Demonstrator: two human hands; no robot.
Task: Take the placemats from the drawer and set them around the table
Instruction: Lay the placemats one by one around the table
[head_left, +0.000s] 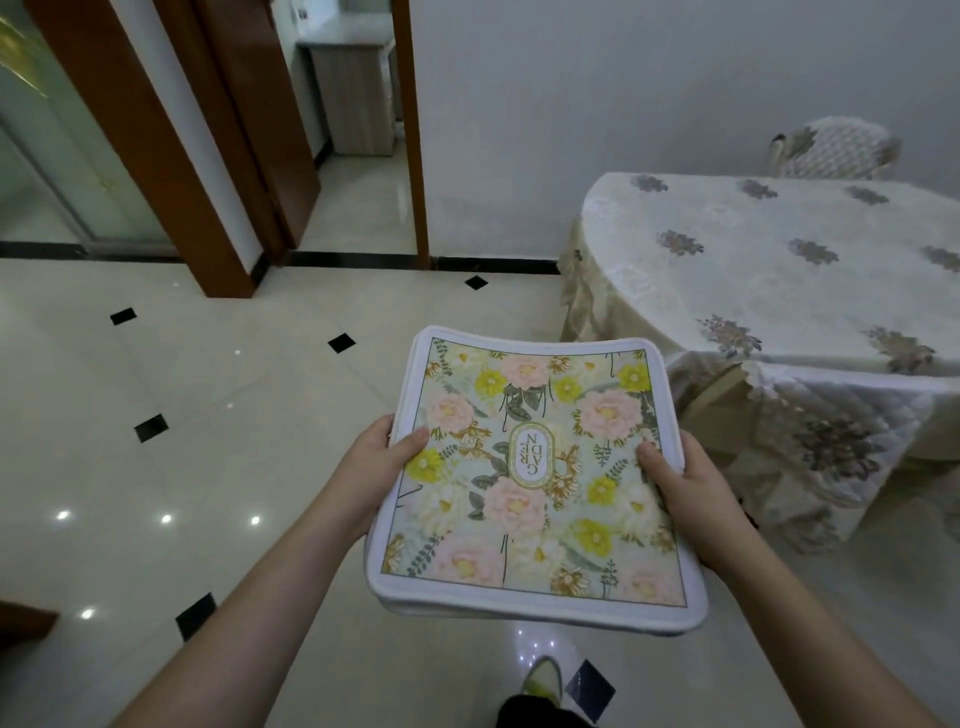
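A stack of floral placemats (535, 478) with white borders is held flat in front of me at waist height, above the floor. My left hand (379, 462) grips its left edge, thumb on top and fingers underneath. My right hand (685, 493) grips the right edge the same way. The round table (779, 260), covered by a cream cloth with grey flower motifs, stands to the right and a little ahead of the stack. The drawer is out of view.
A chair (779, 415) with a quilted cover is tucked in at the table's near side, close to my right hand. Another covered chair (836, 148) stands behind the table by the wall. Glossy tiled floor (208, 415) spreads to the left; an open doorway (353, 156) lies ahead.
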